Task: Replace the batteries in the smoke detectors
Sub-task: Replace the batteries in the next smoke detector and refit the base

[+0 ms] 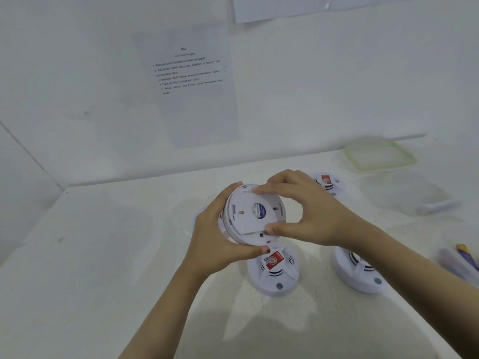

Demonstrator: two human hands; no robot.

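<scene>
while both hands hold one smoke detector (255, 215) up above the white table (90, 268), the rest of the scene sits quiet around it. the left hand (215, 237) curls round the detector's left edge, thumb at the lower rim; the right hand (308, 211) pinches the flat back plate, fingers on its top edge and thumb on its bottom edge. the detector is tilted with its back toward the camera. the table is pale and faintly speckled, with soft shadows under the arms, and it meets white walls in a corner at the left. just below the held unit a second detector (274, 273) lies on the table, red sticker up; a third detector (360, 273) lies near it, partly under the right forearm, and a fourth detector (327, 182) lies further back. toward the right rear sit a green-rimmed lid (379, 154) and a clear container (414, 193). blurred batteries (458, 257) lie at the right edge. a printed sheet (191, 84) hangs on the back wall (77, 73), another sheet (280, 9) above it.
</scene>
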